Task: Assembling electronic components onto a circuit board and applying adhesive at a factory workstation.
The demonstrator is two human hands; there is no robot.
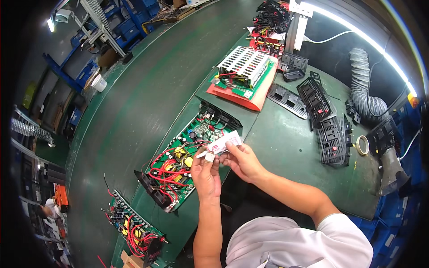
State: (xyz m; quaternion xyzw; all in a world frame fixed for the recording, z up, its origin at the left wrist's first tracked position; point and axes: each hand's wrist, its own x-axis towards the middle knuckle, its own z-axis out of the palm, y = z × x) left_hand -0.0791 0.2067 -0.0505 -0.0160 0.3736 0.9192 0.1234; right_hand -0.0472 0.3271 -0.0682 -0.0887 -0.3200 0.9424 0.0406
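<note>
A small white packet with reddish print (229,141) is held up in front of me. My right hand (243,161) pinches it between thumb and fingers near its right side. At its lower left end, my left hand (206,181) has its fingers closed on it. White material covers the tip of the left thumb, and a small white piece sticks out beside it. Just beyond the hands lies a green circuit board (181,161) with red wires, yellow-wrapped coils and black end panels; the hands cover part of its right side.
Another wired circuit board (134,223) lies at lower left. Farther back, a board under a slotted metal cover (243,64) rests on orange sheets (250,103). Black vented panels (317,100), a tape roll (362,145) and a flexible duct (366,85) stand right. A green conveyor belt (147,102) runs along the left.
</note>
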